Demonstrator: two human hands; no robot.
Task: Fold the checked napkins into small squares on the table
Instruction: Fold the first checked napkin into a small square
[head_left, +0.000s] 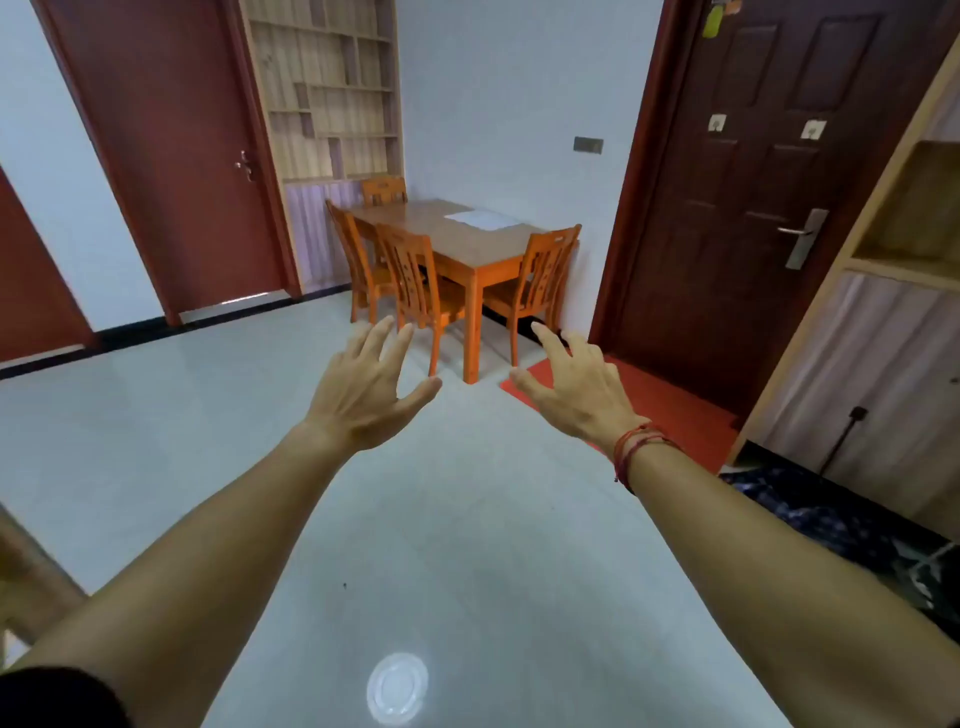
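Four chairs (413, 275), one table (467, 247); left hand (363, 395), right hand (576, 387) spread.

A home: wooden dining table (470, 244), chairs (415, 286), panelled doors (769, 197).

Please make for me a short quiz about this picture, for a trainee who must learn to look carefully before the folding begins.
1. True or false: the left hand and the right hand each grip a cloth.
2. Where does the pale flat sheet lie? A) on the floor B) on the wooden table C) on a chair
3. Fill the gap: the red cord bracelet is on the ___ wrist.
Key: 1 false, both hands are empty with fingers spread; 2 B; 3 right.
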